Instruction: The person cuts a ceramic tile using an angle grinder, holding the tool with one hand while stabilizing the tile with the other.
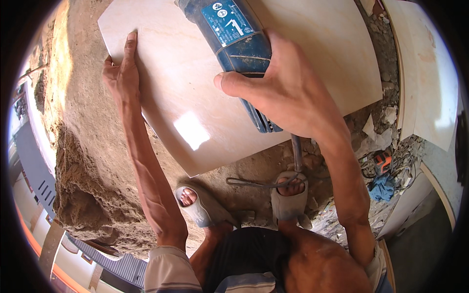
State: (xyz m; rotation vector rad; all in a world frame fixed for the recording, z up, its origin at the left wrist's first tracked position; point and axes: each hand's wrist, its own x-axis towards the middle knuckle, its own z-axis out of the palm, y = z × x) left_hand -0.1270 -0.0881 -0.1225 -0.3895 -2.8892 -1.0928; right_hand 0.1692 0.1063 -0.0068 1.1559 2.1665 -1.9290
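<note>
Under your right hand (288, 93) (clamped round the blue grinder (239, 49), heavy) lies the glossy tile (195, 97): stiff, brittle, slippery; your left hand (122, 73) presses flat, fingers together, at its edge.

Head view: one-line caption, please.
Right hand grips a blue angle grinder over a beige tile; left hand steadies its edge.

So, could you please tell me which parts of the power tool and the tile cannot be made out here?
Head view only:
- Blue power tool: its working end is cut off by the top edge.
- Its rear grip: covered by the right hand.
- Tile: far edge cut off at the top; the left hand covers part of the left edge.
</note>
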